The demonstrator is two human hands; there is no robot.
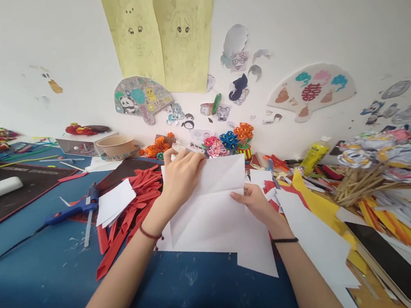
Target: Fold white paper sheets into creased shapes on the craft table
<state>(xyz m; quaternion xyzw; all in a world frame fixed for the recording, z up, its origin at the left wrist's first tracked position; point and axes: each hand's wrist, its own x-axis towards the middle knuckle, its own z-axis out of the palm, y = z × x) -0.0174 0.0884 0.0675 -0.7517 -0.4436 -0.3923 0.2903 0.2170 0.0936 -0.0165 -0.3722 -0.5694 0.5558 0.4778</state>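
White paper sheet (pixel 211 207), partly folded, flat on the blue table, among red strips

Near my table's left edge lies a blue glue gun (pixel 74 208) beside red paper strips (pixel 130 207); a bowl (pixel 116 145) sits at the back edge, yellow strips (pixel 395 221) right.
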